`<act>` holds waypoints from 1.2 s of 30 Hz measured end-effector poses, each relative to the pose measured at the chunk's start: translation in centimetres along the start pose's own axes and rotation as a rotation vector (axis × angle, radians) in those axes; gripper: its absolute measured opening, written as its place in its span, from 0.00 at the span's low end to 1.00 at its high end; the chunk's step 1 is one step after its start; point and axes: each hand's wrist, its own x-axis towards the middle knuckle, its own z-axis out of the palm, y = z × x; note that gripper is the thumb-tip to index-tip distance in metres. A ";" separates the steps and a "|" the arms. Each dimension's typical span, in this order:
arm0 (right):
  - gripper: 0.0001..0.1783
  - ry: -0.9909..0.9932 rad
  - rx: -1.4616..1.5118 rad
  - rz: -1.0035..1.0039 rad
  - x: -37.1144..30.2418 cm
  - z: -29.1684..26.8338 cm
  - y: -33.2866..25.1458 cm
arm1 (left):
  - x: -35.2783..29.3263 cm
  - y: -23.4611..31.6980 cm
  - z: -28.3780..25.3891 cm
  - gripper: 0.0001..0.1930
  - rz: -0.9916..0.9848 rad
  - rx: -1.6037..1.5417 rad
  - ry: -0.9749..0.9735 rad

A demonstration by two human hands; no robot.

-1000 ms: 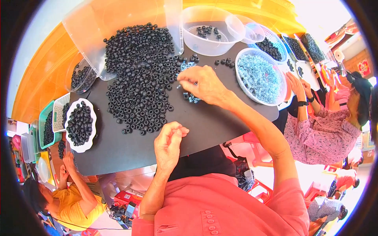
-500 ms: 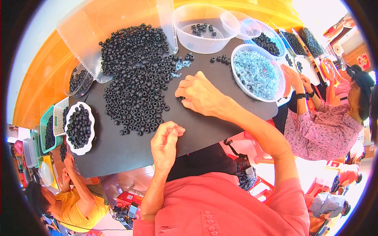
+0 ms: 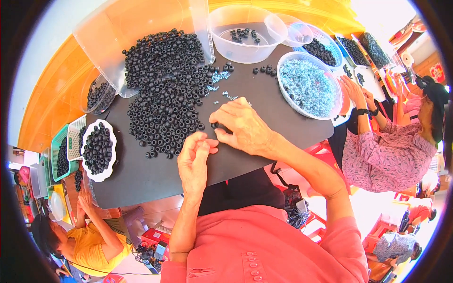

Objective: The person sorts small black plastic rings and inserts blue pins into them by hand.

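Note:
A large heap of round black beads (image 3: 163, 106) spreads over the dark table, spilling from a tipped clear bin (image 3: 137, 23). My right hand (image 3: 244, 126) is just right of the heap, its fingers curled around a black bead (image 3: 215, 125) that partly shows at the fingertips. Close beside it, at the heap's near edge, my left hand (image 3: 194, 158) is closed in a pinch; whatever it holds is hidden. Small pale-blue clear pieces (image 3: 213, 87) lie scattered beyond my right hand.
A white scalloped dish (image 3: 111, 159) of black beads stands at the left. Right of the heap are a clear round tub (image 3: 240, 49) and a bowl (image 3: 336, 107) of pale-blue pieces. Other people sit at both sides: a yellow shirt (image 3: 96, 250) left, a pink patterned shirt (image 3: 384, 155) right.
My right hand has come nearer to me, uncovering a few pale-blue pieces. My left hand has risen slightly toward it, so the two are closer together.

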 end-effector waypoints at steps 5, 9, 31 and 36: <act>0.15 0.057 0.053 0.009 -1.2 0.3 -2.1 | 1.2 -0.1 0.7 0.08 0.034 0.027 -0.031; 0.13 0.063 0.287 0.223 -1.8 0.2 -2.5 | 1.2 -0.9 0.2 0.10 -0.027 -0.139 -0.063; 0.07 0.124 0.011 0.150 0.9 -0.2 1.8 | -0.4 -0.4 0.6 0.09 -0.008 0.078 -0.043; 0.07 -0.056 -0.274 -0.005 4.0 0.8 6.1 | -0.7 -0.4 1.0 0.08 0.037 0.148 -0.060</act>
